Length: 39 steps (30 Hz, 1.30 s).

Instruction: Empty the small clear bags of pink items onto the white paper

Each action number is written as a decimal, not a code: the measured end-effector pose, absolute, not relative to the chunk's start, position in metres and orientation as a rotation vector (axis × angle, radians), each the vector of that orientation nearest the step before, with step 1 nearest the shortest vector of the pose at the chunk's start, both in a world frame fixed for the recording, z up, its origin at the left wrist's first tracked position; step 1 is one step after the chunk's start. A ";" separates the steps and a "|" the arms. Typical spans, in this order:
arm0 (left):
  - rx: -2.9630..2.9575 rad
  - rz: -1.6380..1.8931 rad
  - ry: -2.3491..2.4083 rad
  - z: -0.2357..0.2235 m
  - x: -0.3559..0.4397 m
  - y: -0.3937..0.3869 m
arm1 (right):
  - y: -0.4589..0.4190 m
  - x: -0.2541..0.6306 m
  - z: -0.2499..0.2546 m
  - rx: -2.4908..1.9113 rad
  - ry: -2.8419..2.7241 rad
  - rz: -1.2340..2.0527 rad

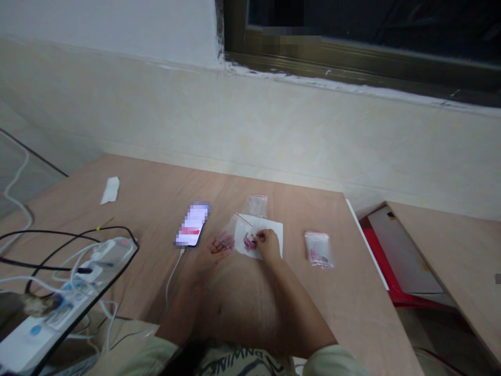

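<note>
My left hand [219, 248] is closed on the lower part of a clear zip bag [238, 224] with a red seal line. The bag leans over the left side of a white sheet [276, 230]. On that sheet lies a small heap of pink and dark beads [249, 242]. My right hand [268, 243] is at the heap's right edge, thumb and fingers pinched together; what they hold is too small to make out. Behind the sheet lies another clear bag [257, 204]. A third zip bag [319, 249], with pink pieces inside, rests to the right.
Left of my hands a lit phone [192, 224] lies on the wooden table [152, 193], its white cable running toward me. A power strip [70, 308] with tangled cords fills the near left. A white paper scrap [110, 190] lies farther back. A wall and window stand behind.
</note>
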<state>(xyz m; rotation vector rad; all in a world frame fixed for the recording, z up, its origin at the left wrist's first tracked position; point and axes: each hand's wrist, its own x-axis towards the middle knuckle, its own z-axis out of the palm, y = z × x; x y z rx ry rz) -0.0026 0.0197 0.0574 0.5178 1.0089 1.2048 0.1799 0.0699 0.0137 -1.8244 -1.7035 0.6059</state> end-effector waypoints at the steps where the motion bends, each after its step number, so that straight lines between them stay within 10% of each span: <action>1: 0.521 1.204 1.013 0.057 -0.002 0.019 | 0.070 0.181 0.014 -1.828 -1.703 0.619; 39: 0.428 1.189 0.943 0.039 0.002 0.018 | 0.055 0.183 0.099 -1.145 -1.599 1.477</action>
